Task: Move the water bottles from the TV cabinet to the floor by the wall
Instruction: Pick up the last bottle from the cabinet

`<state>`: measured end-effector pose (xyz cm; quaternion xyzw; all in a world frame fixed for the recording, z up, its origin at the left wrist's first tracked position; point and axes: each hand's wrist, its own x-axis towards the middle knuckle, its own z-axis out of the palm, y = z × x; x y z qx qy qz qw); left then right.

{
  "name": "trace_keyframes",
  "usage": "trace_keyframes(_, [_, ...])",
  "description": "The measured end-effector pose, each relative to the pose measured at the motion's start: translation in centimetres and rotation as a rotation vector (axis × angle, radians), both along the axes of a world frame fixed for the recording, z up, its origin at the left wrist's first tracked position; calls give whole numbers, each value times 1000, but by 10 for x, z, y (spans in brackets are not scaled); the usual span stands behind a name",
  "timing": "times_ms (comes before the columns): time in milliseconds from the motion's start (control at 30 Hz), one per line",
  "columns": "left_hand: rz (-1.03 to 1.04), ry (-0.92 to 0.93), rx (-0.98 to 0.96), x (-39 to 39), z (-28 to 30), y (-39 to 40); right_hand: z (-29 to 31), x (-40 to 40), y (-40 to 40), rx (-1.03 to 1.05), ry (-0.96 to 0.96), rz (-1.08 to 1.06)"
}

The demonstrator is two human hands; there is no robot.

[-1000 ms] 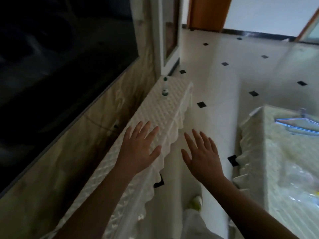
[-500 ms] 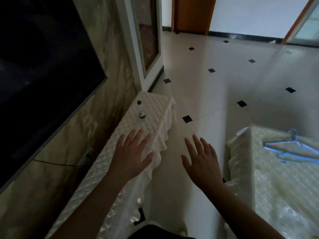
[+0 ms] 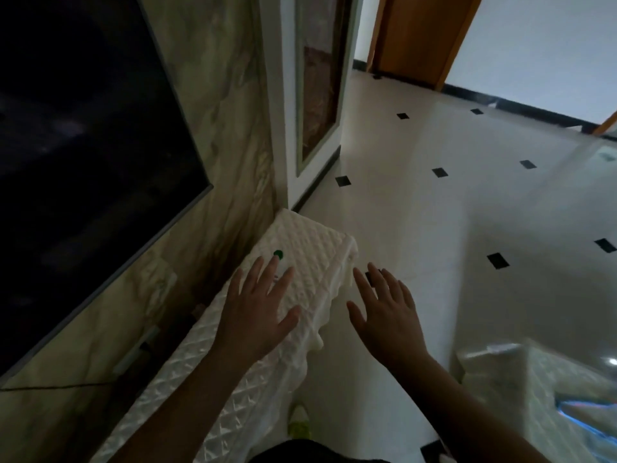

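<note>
A small water bottle (image 3: 278, 255) with a green cap stands near the far end of the TV cabinet (image 3: 314, 248), which is covered by a white quilted cloth. Only the cap and a sliver of the bottle show past my fingers. My left hand (image 3: 258, 310) is spread flat over the cabinet top, fingertips just short of the bottle, holding nothing. My right hand (image 3: 387, 317) is spread open over the floor beside the cabinet's front edge, empty as well.
A dark TV screen (image 3: 83, 155) hangs on the marble wall to the left. A white framed panel (image 3: 310, 95) stands past the cabinet's end. The pale tiled floor (image 3: 450, 212) stretches right. A cloth-covered table (image 3: 541, 396) sits at lower right.
I have walked along the cabinet toward its far end. The bottle now sits right at my left fingertips. Both hands stay spread and empty.
</note>
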<state>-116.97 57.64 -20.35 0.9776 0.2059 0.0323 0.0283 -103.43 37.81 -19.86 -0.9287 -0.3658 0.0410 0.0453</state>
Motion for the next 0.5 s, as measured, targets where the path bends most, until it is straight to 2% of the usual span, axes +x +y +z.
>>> trace_keyframes(300, [135,21,-69,84,-6,85,-7,108,107,10,5,194])
trace_keyframes(500, [325,57,-35,116,-23,118,-31,179,182,38,126,419])
